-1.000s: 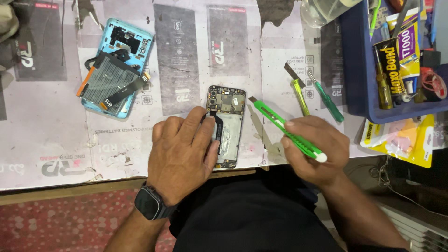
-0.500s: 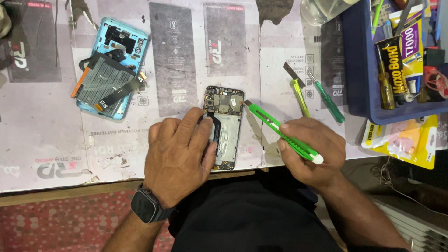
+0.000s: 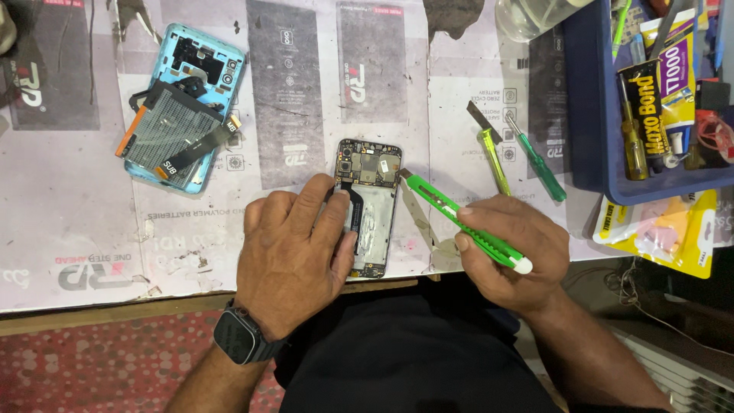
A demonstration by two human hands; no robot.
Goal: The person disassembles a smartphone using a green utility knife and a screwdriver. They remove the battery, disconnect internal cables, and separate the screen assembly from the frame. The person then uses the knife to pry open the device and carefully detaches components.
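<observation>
the left hand (image 3: pixel 294 256) presses flat on the opened phone (image 3: pixel 368 208) at the table's near edge; the right hand (image 3: pixel 512 252) grips a green knife (image 3: pixel 459 220) whose tip, beside the circuit board, could slip and gouge it.

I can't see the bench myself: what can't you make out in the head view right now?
- Left edge of the opened phone: covered by the left hand.
- Green utility knife blade tip: too small to tell whether it touches the phone.
- Blue tray contents: cut off by the top and right edges.
- Clear container: cut off by the top edge.
</observation>
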